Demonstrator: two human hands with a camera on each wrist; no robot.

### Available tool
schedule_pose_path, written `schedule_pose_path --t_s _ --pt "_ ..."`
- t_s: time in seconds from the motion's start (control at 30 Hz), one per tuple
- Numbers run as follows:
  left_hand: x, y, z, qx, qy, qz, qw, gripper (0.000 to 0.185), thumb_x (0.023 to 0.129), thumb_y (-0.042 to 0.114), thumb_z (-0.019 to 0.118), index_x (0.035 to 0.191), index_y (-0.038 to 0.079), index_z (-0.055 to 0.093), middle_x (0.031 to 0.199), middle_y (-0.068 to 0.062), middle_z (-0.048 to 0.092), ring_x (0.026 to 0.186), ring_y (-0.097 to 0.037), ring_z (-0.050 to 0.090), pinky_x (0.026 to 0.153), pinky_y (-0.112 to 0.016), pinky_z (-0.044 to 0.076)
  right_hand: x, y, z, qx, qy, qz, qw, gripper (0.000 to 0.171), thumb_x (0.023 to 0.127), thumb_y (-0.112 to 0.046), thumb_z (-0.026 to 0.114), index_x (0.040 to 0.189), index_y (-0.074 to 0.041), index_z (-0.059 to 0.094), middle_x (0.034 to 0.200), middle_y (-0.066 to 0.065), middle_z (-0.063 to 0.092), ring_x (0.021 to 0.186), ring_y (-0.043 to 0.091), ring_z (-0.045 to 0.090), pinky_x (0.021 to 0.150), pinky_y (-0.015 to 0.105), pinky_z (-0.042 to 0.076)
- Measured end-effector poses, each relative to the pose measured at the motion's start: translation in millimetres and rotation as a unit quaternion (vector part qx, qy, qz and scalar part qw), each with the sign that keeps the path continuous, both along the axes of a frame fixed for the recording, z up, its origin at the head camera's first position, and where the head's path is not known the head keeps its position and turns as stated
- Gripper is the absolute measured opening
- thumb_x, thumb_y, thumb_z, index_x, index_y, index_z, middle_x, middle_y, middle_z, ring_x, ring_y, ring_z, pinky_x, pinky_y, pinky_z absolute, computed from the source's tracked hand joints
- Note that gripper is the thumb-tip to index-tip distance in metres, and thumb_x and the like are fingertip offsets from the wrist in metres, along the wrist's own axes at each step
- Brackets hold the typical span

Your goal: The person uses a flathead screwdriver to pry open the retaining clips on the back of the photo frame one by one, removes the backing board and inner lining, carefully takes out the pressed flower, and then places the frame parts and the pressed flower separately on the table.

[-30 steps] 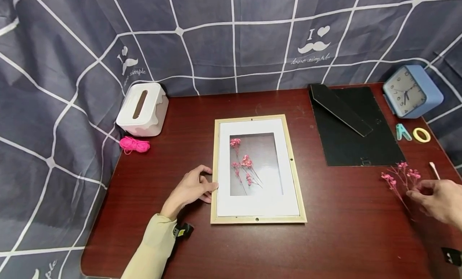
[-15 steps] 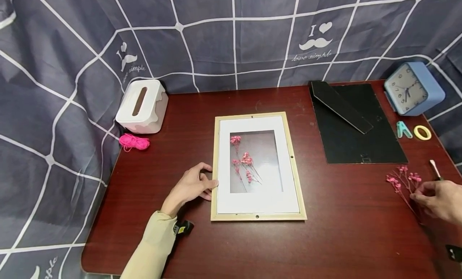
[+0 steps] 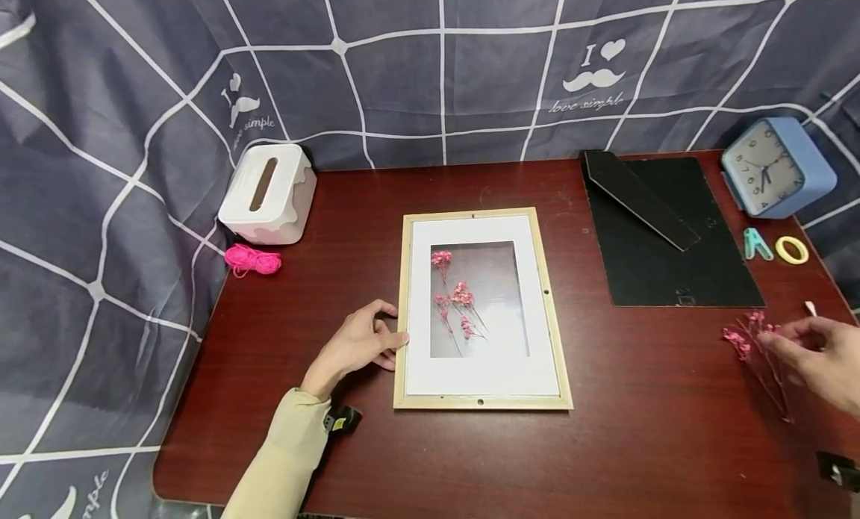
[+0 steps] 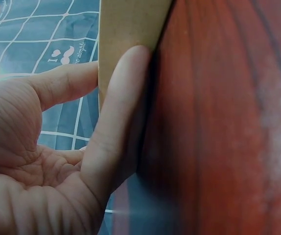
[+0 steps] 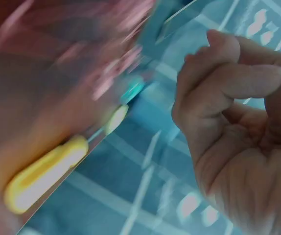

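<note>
The left hand (image 3: 356,340), thumb and fingers clamped on the wooden frame's (image 3: 437,403) left edge, is mid-scene. The right hand (image 3: 816,355) is at a pink sprig (image 3: 739,346), near right; cannot tell if pinching. Probably light, brittle; best held by its stem.

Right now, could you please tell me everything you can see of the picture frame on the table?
The picture frame lies flat on the table, a rectangle with a pale, wood-like border and a white mat around a glassy-looking window. Small pink flowers lie within that window, mostly toward its left side. Dark spots mark the border. The left hand holds its left edge.
</note>
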State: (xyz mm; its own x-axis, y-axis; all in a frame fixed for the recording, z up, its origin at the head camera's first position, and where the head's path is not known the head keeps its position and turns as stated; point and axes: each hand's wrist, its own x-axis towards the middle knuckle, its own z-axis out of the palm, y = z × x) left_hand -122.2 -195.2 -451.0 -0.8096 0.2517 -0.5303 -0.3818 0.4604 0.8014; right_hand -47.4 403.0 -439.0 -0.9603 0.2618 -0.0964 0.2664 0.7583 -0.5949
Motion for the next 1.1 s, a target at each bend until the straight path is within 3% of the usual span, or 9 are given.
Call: schedule_pose_path --t_s 0.07,0.17,0.33,0.53,0.63,0.93,1.1 --pt "0.2 -0.6 -0.4 0.003 0.002 0.000 1.0000 0.055 0.100 0.011 0.078 0.145 -0.002 0.051 0.084 -0.011 0.066 0.067 -0.020 0.077 0.069 -0.041 0.073 -9.3 -22.6 18.4 0.057 -0.030 0.013 0.998 0.037 0.111 -0.021 0.063 0.106 0.016 0.059 0.058 -0.004 0.060 0.050 0.004 0.051 0.045 0.021 0.039" --pt "0.4 -0.6 -1.1 0.006 0.003 0.000 1.0000 0.055 0.100 0.011 0.078 0.146 -0.002 0.051 0.084 -0.011 0.066 0.066 -0.020 0.077 0.068 -0.041 0.073 -22.7 -56.7 38.3 0.105 -0.061 0.045 0.992 0.037 0.109 -0.024 0.067 0.115 0.013 0.062 0.062 0.007 0.066 0.054 0.012 0.056 0.048 0.026 0.037" --pt "-0.3 -0.5 -2.0 0.008 0.004 -0.001 1.0000 0.055 0.100 0.011 0.078 0.146 -0.002 0.051 0.083 -0.010 0.066 0.066 -0.020 0.077 0.068 -0.041 0.072 -44.7 -111.8 47.7 0.074 -0.025 0.143 0.987 0.024 0.106 -0.022 0.071 0.113 0.001 0.072 0.068 0.001 0.068 0.058 0.009 0.055 0.050 0.025 0.040" --pt "-2.1 -0.4 -3.5 0.011 0.001 -0.002 0.9999 0.056 0.100 0.012 0.078 0.146 -0.002 0.050 0.084 -0.010 0.067 0.066 -0.020 0.076 0.069 -0.040 0.073 -73.0 -182.4 44.1 0.039 0.029 0.258 0.965 0.011 0.098 -0.015 0.079 0.102 -0.005 0.078 0.075 0.000 0.072 0.067 0.011 0.056 0.058 0.026 0.045" --pt "-2.8 0.1 -4.4 0.012 -0.001 -0.002 0.9999 0.056 0.100 0.012 0.078 0.147 -0.002 0.050 0.084 -0.011 0.067 0.067 -0.020 0.076 0.069 -0.041 0.073 -82.8 -216.7 39.9 0.034 0.033 0.298 0.953 0.004 0.096 -0.009 0.079 0.095 -0.006 0.080 0.076 0.000 0.074 0.068 0.012 0.057 0.063 0.026 0.047" --pt "-2.6 0.2 -3.8 0.008 -0.005 0.001 1.0000 0.055 0.100 0.010 0.078 0.147 -0.001 0.051 0.086 -0.012 0.067 0.068 -0.021 0.076 0.069 -0.041 0.073 -98.3 -282.0 20.6 0.020 -0.063 0.392 0.917 0.011 0.099 -0.007 0.074 0.091 -0.003 0.080 0.083 0.004 0.076 0.070 0.012 0.058 0.063 0.024 0.049" --pt "-2.2 -0.5 -4.8 0.008 -0.002 0.002 1.0000 0.055 0.100 0.011 0.078 0.146 -0.002 0.051 0.086 -0.013 0.068 0.070 -0.020 0.075 0.069 -0.041 0.073 -102.6 -297.7 12.6 0.029 -0.084 0.400 0.912 0.013 0.099 -0.009 0.075 0.088 -0.006 0.080 0.085 0.003 0.077 0.072 0.011 0.060 0.064 0.025 0.051"
